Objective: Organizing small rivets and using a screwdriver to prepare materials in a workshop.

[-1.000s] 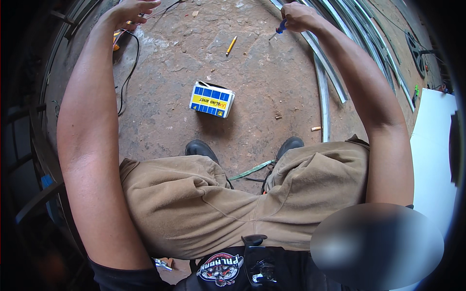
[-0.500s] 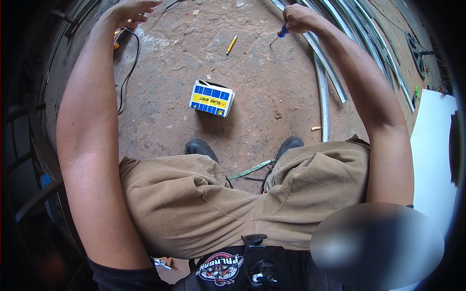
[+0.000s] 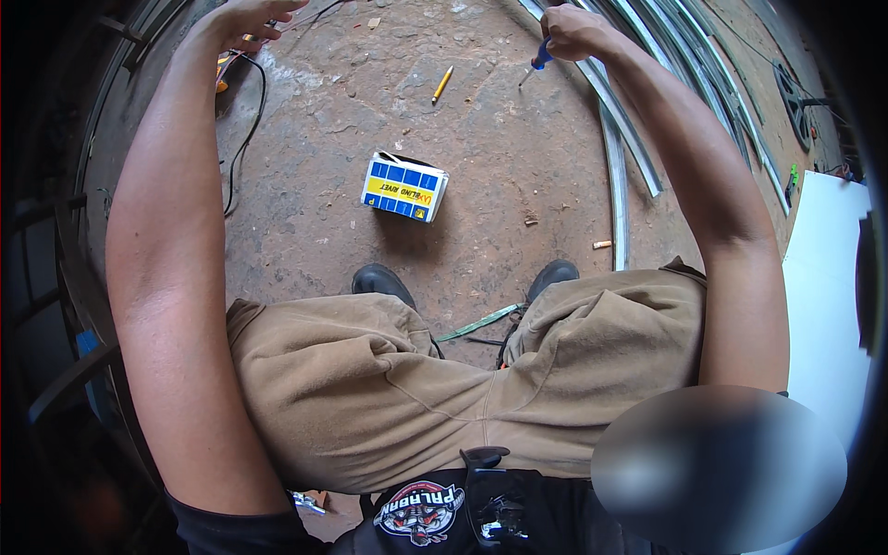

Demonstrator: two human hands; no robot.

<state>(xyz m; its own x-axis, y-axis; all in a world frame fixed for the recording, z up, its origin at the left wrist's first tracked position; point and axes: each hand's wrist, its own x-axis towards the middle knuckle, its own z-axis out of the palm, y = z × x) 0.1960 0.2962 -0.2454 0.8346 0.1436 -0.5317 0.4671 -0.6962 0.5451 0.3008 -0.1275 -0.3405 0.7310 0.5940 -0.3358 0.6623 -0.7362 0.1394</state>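
My right hand (image 3: 575, 33), at the top right, is closed around a screwdriver (image 3: 540, 57) with a blue handle. The thin shaft slants down toward the floor, its tip left of the metal profiles. At the upper left edge my left hand (image 3: 252, 22) is held with fingers stretched out and apart; part of it is cut off by the frame. Just below that hand lies an orange object (image 3: 222, 74), mostly hidden by my forearm. A yellow pencil-like stick (image 3: 443, 85) lies on the floor between my hands.
A white, blue and yellow cardboard box (image 3: 404, 188) stands in front of my shoes. Long metal profiles (image 3: 618, 185) lie at the right, with a white sheet (image 3: 825, 268) nearer me. A black cord (image 3: 248, 148) curves along the left. A cigarette butt (image 3: 602, 244) lies near the profiles.
The screwdriver tip has shifted very slightly to the right as my right hand tilted. My left hand and the box have stayed almost in place.
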